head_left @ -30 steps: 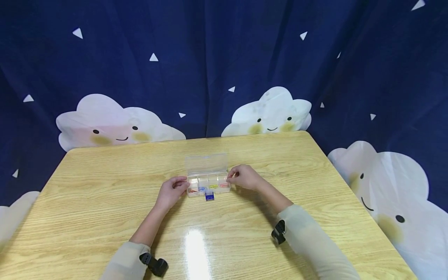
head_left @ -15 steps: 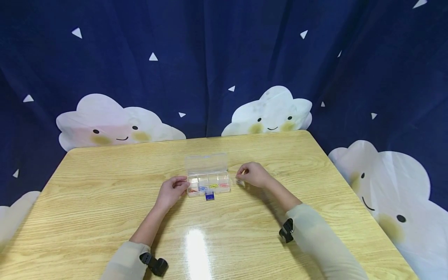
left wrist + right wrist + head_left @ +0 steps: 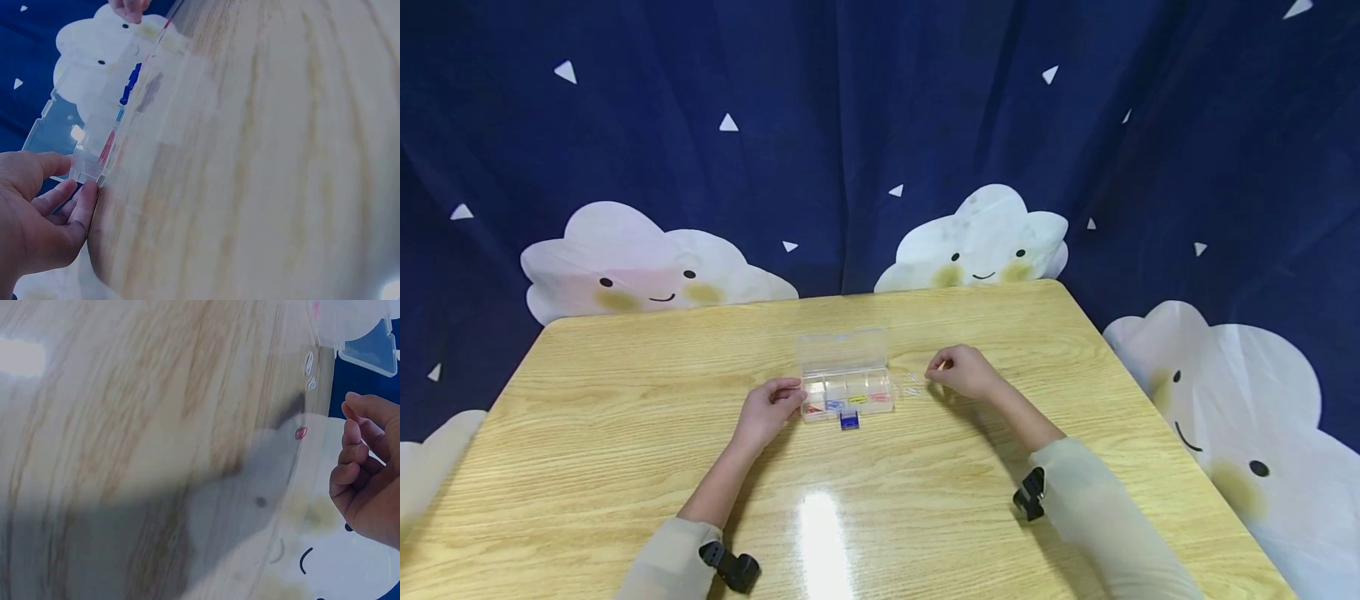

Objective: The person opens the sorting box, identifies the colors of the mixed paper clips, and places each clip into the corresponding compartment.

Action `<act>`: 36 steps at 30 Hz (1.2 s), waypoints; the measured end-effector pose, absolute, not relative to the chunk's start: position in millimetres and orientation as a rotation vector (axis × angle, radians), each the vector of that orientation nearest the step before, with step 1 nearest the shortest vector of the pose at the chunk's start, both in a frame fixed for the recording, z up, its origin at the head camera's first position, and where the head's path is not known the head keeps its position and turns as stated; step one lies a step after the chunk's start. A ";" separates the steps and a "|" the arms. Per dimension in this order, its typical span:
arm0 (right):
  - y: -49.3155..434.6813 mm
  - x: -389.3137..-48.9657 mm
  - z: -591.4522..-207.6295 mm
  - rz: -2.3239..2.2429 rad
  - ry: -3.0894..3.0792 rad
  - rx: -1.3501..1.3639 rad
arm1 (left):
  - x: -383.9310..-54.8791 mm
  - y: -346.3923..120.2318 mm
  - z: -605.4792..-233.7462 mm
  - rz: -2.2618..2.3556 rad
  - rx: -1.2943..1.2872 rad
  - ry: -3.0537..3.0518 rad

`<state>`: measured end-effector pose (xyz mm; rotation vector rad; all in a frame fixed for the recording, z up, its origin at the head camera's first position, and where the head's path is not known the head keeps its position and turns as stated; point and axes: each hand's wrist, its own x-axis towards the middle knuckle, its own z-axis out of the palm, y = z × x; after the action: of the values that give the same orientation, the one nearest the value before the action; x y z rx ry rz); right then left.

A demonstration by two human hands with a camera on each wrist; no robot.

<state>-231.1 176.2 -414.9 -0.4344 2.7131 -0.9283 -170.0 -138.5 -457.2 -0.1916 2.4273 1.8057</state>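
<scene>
A clear plastic compartment box [image 3: 874, 409] stands with its lid [image 3: 842, 352] raised. Red, blue, yellow [image 3: 857, 399] and pink paper clips lie in separate front compartments, and a blue latch [image 3: 849, 420] hangs at the front. My left hand [image 3: 47, 215] grips the box's left end between thumb and fingers. To the right of the box, my right hand [image 3: 964, 372] is held low over the table, fingers loosely curled with nothing visible between them. White paper clips [image 3: 912, 391] lie between the box and this hand. A small red loop [image 3: 301, 432] shows near its fingertips.
The glossy wooden table [image 3: 700, 358] reflects light near its front. Behind and beside it hangs a dark blue curtain [image 3: 842, 150] with smiling clouds. Black wrist cameras [image 3: 730, 567] are strapped over both sleeves.
My right hand has moved right, away from the box's right end, uncovering the white paper clips on the table. The left hand and the box have stayed put.
</scene>
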 end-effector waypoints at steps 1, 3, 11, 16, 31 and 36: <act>177.8 -231.2 -415.2 -0.927 2.717 -0.428 | -170.0 -138.5 -457.3 1.807 -0.192 2.425; 180.7 -231.4 -416.1 -0.923 2.719 -0.413 | -169.8 -138.2 -457.2 1.808 -0.193 2.422; 190.6 -232.2 -420.9 -0.937 2.735 -0.386 | -169.8 -137.6 -457.2 1.802 -0.185 2.430; 195.3 -232.3 -423.0 -0.938 2.728 -0.385 | -168.6 -137.0 -456.1 1.805 -0.193 2.425; 204.3 -233.7 -429.7 -0.908 2.765 -0.278 | -169.8 -138.7 -454.8 1.789 -0.194 2.427; 203.5 -233.2 -433.6 -0.876 2.778 -0.257 | -169.8 -139.1 -455.5 1.789 -0.207 2.423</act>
<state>-233.2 203.5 -433.6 -0.2567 2.7778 -0.8761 -169.8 -139.1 -455.5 -0.2067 2.4232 1.7885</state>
